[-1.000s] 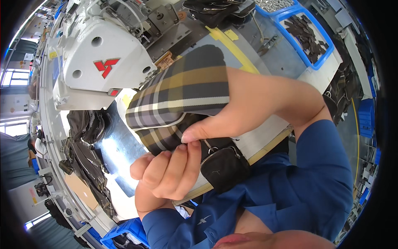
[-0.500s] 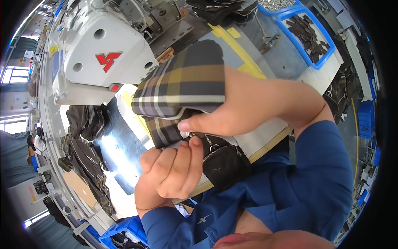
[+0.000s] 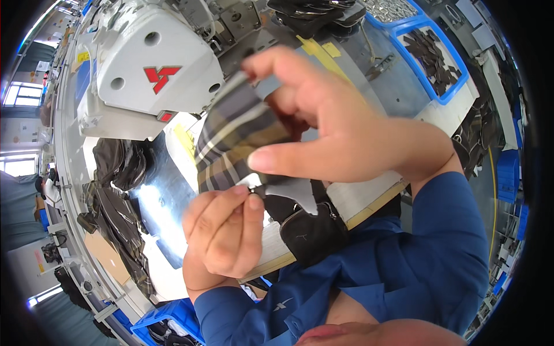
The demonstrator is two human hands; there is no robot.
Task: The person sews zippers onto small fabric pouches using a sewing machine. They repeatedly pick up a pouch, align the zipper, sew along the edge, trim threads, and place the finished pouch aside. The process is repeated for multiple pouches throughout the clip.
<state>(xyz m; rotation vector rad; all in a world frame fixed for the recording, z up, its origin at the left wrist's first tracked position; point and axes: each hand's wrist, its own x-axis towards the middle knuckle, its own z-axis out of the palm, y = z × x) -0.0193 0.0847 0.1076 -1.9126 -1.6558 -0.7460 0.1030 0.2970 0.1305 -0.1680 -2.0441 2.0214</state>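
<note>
Grey metal worktop (image 3: 398, 98) fills the head view, with a white sewing machine (image 3: 153, 75) at its upper left carrying a red emblem. Blue bins (image 3: 430, 57) sit at the upper right, one holding small dark cut pieces, another small pale parts. Dark garments (image 3: 118, 196) lie heaped along the left edge of the table, some plaid showing among them.

Close to the camera, over the table's near edge, both hands hold a plaid fabric piece (image 3: 231, 144). It is grey, tan and dark brown with pale stripes, folded or curved so its upper end points toward the machine. A light grey backing (image 3: 291, 193) shows at its lower end.

The right hand (image 3: 340, 132) wraps the piece from the right, thumb pressed across its lower part and fingers spread above, the index finger raised; it is blurred. The left hand (image 3: 225, 230) comes up from below, thumb and forefinger pinched shut on the lower edge of the piece, just under the right thumb. Whether a small tag or just the fabric edge is pinched cannot be told.

Below the hands, a black pouch (image 3: 309, 230) with a zip sits against the table edge, touching the blue sleeve (image 3: 415, 271). The hands and fabric hide the needle area of the machine and much of the worktop behind them.
</note>
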